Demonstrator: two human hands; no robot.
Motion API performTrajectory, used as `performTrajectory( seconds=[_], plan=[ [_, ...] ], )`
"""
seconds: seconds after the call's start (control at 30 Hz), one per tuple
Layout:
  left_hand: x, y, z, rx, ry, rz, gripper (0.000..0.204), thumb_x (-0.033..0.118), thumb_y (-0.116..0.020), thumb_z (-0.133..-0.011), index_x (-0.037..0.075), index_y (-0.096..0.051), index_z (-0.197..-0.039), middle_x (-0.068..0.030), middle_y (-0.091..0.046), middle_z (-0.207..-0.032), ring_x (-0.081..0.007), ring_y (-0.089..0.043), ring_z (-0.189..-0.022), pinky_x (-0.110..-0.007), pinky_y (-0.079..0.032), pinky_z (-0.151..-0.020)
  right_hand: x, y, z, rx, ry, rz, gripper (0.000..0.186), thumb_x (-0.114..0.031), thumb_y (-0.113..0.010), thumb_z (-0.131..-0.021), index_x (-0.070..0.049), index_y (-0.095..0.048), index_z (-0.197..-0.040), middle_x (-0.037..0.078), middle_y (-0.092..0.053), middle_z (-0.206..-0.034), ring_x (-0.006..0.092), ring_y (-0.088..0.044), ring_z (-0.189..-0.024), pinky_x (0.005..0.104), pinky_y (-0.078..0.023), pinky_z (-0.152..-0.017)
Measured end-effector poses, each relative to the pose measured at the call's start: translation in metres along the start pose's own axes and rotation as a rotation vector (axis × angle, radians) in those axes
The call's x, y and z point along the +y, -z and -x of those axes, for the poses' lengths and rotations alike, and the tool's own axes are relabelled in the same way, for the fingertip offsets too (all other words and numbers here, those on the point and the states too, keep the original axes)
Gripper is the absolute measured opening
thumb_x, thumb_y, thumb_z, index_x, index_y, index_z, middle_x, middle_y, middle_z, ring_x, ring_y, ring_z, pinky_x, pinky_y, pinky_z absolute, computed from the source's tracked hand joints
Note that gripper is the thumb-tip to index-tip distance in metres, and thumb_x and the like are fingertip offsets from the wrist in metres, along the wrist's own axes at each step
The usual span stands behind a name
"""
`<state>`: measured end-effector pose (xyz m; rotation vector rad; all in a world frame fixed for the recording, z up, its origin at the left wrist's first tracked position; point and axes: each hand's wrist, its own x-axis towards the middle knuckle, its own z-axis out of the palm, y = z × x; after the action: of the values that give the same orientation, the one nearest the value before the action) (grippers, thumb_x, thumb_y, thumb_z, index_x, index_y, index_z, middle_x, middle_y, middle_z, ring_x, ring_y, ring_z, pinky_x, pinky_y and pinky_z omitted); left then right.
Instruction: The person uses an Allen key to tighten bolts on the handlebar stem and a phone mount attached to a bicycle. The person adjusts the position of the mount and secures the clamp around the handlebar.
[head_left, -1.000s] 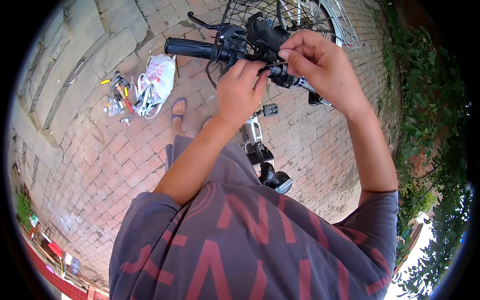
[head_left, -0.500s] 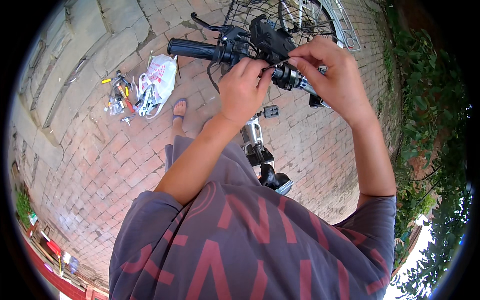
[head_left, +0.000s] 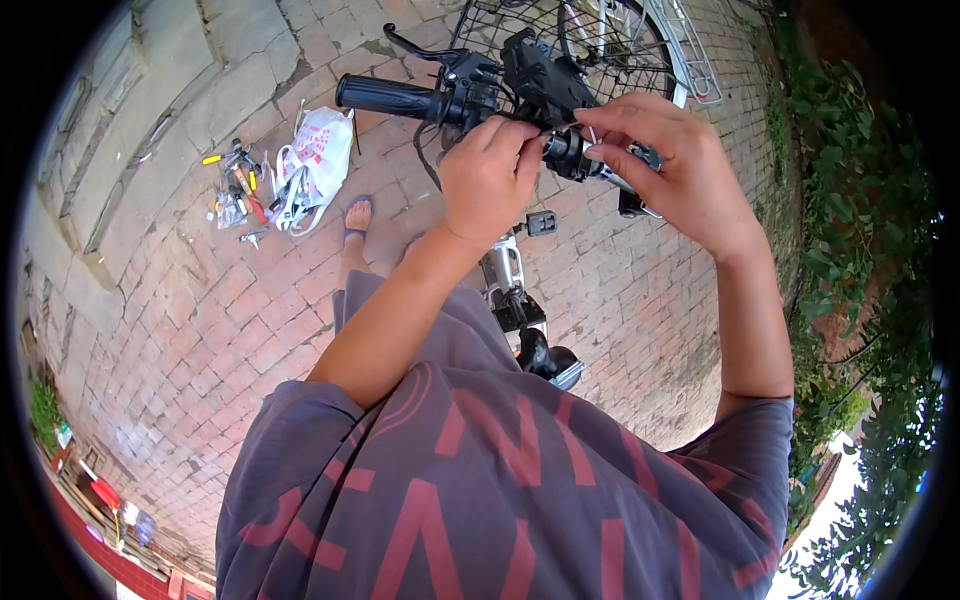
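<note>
Both of my hands work at the middle of a bicycle's handlebar. My left hand [head_left: 485, 180] is closed in a pinch beside a black round clamp [head_left: 568, 155]; its fingertips hide whatever they grip. On the other side of the clamp, my right hand [head_left: 675, 170] pinches a thin, light-coloured metal rod [head_left: 592, 133], too small to make out its kind. Just beyond the fingers sits a black phone holder [head_left: 545, 78]. To the left stretch the black handlebar grip [head_left: 388, 97] and the brake lever [head_left: 412, 47].
A white plastic bag [head_left: 325, 155] and several loose hand tools [head_left: 240, 185] lie on the brick paving at left. Below the handlebar are a pedal [head_left: 541, 223] and black saddle [head_left: 540, 355]. A wire basket [head_left: 490, 25] stands ahead; leafy bushes [head_left: 840, 190] line the right.
My right hand has shifted slightly right and down, away from my left fingertips, and the thin rod now points more upright. My left hand has stayed nearly in place.
</note>
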<state>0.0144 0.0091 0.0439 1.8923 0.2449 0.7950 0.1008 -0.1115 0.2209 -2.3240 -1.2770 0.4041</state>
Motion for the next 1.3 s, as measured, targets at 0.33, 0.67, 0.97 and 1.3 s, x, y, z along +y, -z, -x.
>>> performTrajectory(
  seconds=[0.33, 0.67, 0.97, 1.3],
  plan=[
    [0.002, 0.000, 0.008, -0.035, 0.106, 0.021, 0.013, 0.014, -0.077, -0.084, 0.011, -0.067, -0.091, -0.0046, -0.065, -0.082, -0.0266, -0.065, -0.063, -0.038, -0.051, -0.055, 0.001, -0.011, -0.009, 0.075, -0.268, -0.050, 0.024, -0.022, -0.078, -0.089, 0.000, -0.072, -0.083, 0.005, -0.064, -0.069, 0.0110, -0.055, -0.058, 0.0280, -0.043, -0.052],
    [0.001, 0.000, 0.005, -0.025, 0.067, 0.045, 0.005, 0.012, -0.074, -0.085, 0.011, -0.071, -0.088, -0.0037, -0.064, -0.082, -0.0267, -0.065, -0.069, -0.037, -0.051, -0.058, 0.010, -0.015, -0.011, 0.173, -0.019, -0.079, 0.015, -0.007, -0.073, -0.090, -0.003, -0.071, -0.105, 0.005, -0.064, -0.081, 0.0122, -0.058, -0.065, 0.0270, -0.047, -0.059],
    [0.000, -0.004, 0.007, -0.008, 0.080, 0.041, 0.009, 0.011, -0.075, -0.086, 0.010, -0.067, -0.090, -0.0050, -0.064, -0.082, -0.0276, -0.064, -0.065, -0.038, -0.051, -0.056, 0.016, -0.003, -0.015, 0.133, 0.232, 0.143, 0.016, 0.001, -0.075, -0.082, -0.003, -0.074, -0.098, 0.008, -0.064, -0.095, 0.0284, -0.063, -0.090, 0.0371, -0.053, -0.077],
    [-0.004, -0.005, 0.006, -0.027, 0.060, 0.067, 0.013, 0.012, -0.075, -0.087, 0.009, -0.065, -0.094, -0.0065, -0.063, -0.083, -0.0254, -0.064, -0.061, -0.037, -0.050, -0.054, 0.006, -0.011, -0.011, 0.145, -0.140, -0.049, 0.021, 0.000, -0.072, -0.085, -0.002, -0.074, -0.106, 0.009, -0.064, -0.085, 0.0218, -0.064, -0.073, 0.0330, -0.054, -0.067]
  ],
)
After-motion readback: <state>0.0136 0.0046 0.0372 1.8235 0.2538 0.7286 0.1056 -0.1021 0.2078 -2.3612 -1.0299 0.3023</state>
